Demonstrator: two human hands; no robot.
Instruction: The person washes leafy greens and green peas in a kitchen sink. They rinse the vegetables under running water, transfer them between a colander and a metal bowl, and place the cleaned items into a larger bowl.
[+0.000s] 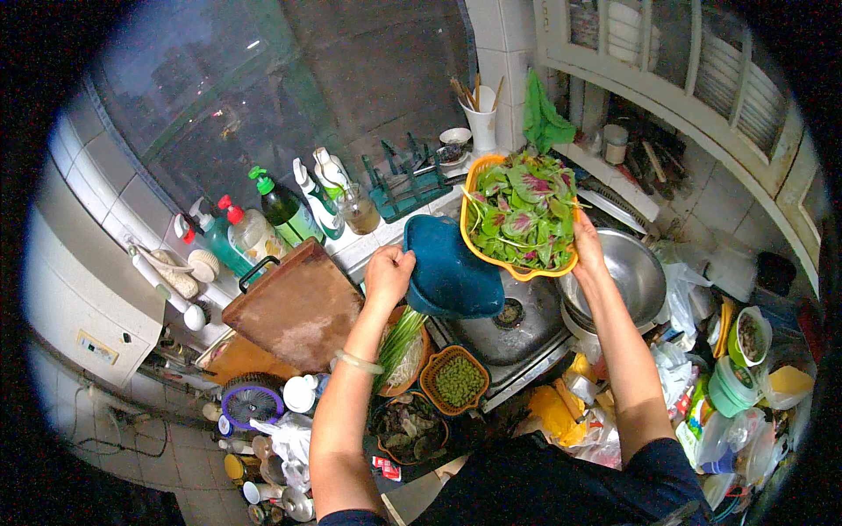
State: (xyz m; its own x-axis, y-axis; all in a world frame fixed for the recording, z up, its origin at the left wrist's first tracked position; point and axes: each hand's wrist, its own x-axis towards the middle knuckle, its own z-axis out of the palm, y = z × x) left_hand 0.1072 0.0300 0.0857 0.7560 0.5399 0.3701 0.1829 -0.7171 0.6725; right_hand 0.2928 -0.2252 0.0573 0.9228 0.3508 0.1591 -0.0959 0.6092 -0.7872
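My right hand [587, 244] grips the right rim of a yellow plastic basket [524, 271], tilted above the sink's far side. It is heaped with green and purple-red amaranth leaves [520, 204]. By its left edge, my left hand [389, 268] pinches a dark blue plastic basin [454, 276], which is tipped up next to the basket. Below the basin, the stainless steel sink [526, 335] shows its drain strainer [509, 313]. A large steel bowl [628, 269] stands to the right, partly behind my right forearm.
Left are a wooden cutting board [296, 309] and several pump bottles [289, 214]. Nearer me sit an orange basket [426, 376] of green beans or peas [455, 381], scallions [402, 342] and a bowl of dark leafy pieces [409, 427]. Bags and tubs crowd the right; a dish rack [408, 191] is behind.
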